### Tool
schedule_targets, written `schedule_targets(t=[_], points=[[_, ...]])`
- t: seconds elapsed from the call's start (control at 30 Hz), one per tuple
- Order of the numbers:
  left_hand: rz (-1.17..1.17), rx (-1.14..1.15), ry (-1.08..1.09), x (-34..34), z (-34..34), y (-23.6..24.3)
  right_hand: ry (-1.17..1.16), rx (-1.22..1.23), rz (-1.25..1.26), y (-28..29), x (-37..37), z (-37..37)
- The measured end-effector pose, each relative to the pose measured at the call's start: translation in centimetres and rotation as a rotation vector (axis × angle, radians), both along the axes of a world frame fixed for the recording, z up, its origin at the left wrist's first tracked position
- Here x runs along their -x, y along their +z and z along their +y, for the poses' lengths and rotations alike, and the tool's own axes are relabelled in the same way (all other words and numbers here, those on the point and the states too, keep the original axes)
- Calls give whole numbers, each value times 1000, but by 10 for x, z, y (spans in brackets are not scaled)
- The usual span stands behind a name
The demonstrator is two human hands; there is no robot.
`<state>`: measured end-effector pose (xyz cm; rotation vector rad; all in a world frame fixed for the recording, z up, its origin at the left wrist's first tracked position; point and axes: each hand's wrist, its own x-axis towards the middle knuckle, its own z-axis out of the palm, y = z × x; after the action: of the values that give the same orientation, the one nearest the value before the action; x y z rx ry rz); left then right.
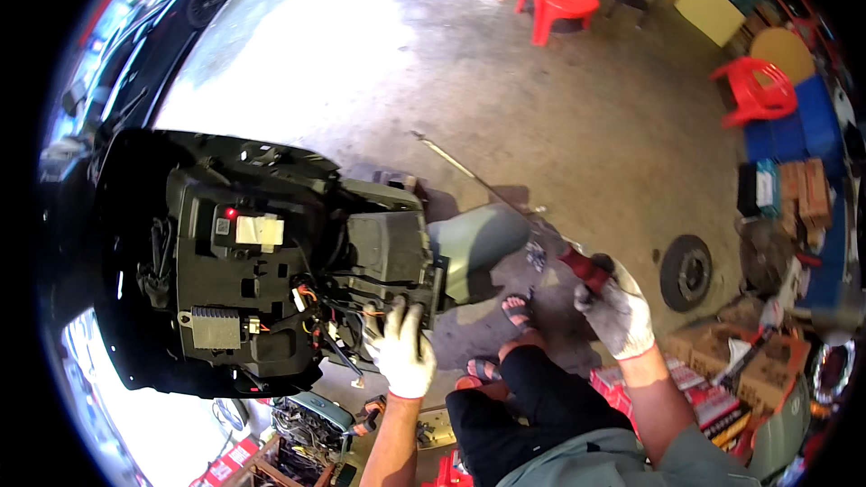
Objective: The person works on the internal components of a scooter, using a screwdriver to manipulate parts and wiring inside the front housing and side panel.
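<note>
A large black plastic vehicle body section (284, 307) stands at the left, with loose wires and connectors (309, 299) near its middle. My left hand (403, 349), in a white work glove, is at its near right edge, fingers spread and apparently touching it. In a similar glove, my right hand (622, 316) is closed round a dark red tool handle (586, 269) over the floor. A long thin rod (456, 162) stretches up and left roughly in line with that handle. I cannot tell whether they are joined.
Beside the body section is a smooth grey-green curved piece (478, 243). A small wheel (686, 272) lies at the right, above cardboard boxes (767, 352). Below the section are an orange-and-black power tool (365, 418) and a bin of parts (307, 428). Red chairs (564, 2) stand farther off.
</note>
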<state>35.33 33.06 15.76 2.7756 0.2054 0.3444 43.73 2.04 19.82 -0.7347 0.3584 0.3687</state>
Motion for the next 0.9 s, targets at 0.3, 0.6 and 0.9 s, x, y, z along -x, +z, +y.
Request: schedule_targets(t=[0.3,0.6,0.9], points=[[126,-85,-74,4,4,0,-96,4,1,63,46,-32],[196,-56,-77,-1,-27,36,-122,34,78,49,7,-55],[284,-87,-209,-144,-44,120,87,90,188,-34,-78,-84]])
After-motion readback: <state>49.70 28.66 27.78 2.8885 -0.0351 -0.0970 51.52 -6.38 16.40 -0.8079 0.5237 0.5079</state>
